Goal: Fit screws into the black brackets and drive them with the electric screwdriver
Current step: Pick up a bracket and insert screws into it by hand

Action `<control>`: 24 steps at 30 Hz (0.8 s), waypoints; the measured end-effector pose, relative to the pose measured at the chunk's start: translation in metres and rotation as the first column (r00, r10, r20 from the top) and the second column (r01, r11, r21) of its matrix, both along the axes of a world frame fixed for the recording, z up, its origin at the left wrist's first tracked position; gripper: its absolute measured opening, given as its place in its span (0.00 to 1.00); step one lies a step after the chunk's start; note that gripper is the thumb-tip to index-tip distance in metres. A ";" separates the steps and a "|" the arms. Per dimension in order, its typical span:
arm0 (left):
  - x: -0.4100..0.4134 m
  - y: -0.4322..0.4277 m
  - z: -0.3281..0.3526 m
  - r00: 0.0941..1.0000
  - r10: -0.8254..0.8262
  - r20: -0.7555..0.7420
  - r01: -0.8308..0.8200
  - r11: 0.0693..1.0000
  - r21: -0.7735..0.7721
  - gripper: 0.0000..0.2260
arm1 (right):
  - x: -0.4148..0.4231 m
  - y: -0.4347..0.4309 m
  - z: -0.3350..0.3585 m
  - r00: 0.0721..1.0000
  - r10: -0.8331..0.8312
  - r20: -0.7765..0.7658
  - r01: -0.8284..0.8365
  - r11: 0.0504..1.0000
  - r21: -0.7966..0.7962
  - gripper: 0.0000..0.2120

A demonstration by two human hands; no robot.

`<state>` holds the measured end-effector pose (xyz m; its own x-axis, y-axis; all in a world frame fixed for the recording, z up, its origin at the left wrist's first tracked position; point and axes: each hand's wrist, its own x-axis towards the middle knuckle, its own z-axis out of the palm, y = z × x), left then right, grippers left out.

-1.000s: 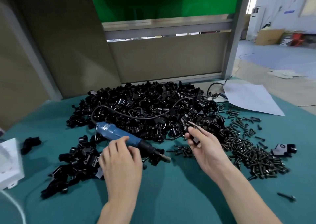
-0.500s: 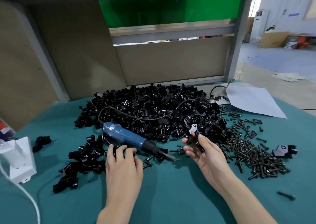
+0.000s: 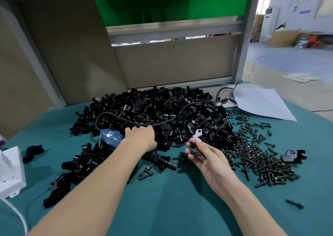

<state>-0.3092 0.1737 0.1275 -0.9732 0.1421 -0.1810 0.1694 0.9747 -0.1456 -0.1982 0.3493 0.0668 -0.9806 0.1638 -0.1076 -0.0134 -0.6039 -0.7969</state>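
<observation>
The teal worktop (image 3: 171, 208) carries a heap of black brackets (image 3: 162, 113) at frame centre, with loose screws (image 3: 257, 160) to its right. A white sheet (image 3: 261, 102) lies upper right. A white box (image 3: 10, 170) is cut off at the left edge. The left forearm (image 3: 100, 172) hides the middle of the blue electric screwdriver (image 3: 111, 139). The left hand (image 3: 140, 136) reaches into the heap with its fingers hidden, so its grip state cannot be determined. The right hand (image 3: 207, 158) grip pinches one bracket (image 3: 197, 136).

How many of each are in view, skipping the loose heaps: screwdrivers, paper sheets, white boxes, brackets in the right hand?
Electric screwdriver: 1
Paper sheet: 1
White box: 1
Bracket pinched in the right hand: 1
Total: 4
</observation>
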 end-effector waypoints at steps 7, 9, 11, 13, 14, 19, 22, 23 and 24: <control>0.004 0.007 -0.004 0.998 0.012 -0.061 -0.011 1.000 0.020 0.24 | 0.006 -0.003 0.000 0.999 0.033 -0.013 -0.032 0.999 0.036 0.17; 0.006 0.003 -0.004 0.997 0.017 -0.074 -0.014 0.999 0.046 0.23 | 0.008 -0.005 0.001 0.999 0.032 -0.003 -0.032 0.998 0.049 0.17; 0.007 0.002 -0.003 0.996 0.022 -0.083 -0.021 1.000 0.019 0.21 | 0.011 -0.006 0.003 1.000 0.025 0.006 -0.026 0.998 0.049 0.17; 0.007 0.004 -0.003 0.995 0.011 -0.094 -0.012 1.000 -0.009 0.17 | 0.015 -0.006 0.004 1.000 0.008 0.014 -0.009 0.999 0.037 0.17; 0.006 0.005 -0.004 0.995 0.003 -0.102 -0.003 1.000 -0.004 0.13 | 0.017 -0.006 0.003 1.000 0.001 0.020 -0.001 0.999 0.035 0.16; 0.007 -0.001 -0.004 0.963 -0.011 -0.270 0.006 1.000 -0.022 0.07 | 0.025 -0.005 0.002 0.998 -0.004 0.064 0.004 1.000 0.009 0.14; 0.024 -0.012 -0.003 0.882 0.110 -0.458 0.150 0.856 0.495 0.11 | 0.026 -0.004 0.005 0.996 0.023 0.087 -0.018 0.998 -0.056 0.14; 0.035 -0.016 -0.004 0.896 0.188 -0.403 0.179 0.677 0.714 0.09 | 0.026 -0.003 0.007 0.995 0.039 0.087 -0.032 0.996 -0.089 0.14; 0.050 -0.019 -0.008 0.925 0.240 -0.296 0.165 0.449 0.878 0.07 | 0.027 -0.004 0.008 0.994 0.057 0.088 -0.046 0.992 -0.120 0.14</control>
<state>-0.2594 0.1547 0.1192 -0.9384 -0.0138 0.3452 0.2675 0.6033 0.7513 -0.1711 0.3457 0.0746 -0.9727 0.0940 -0.2123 0.0895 -0.6918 -0.7165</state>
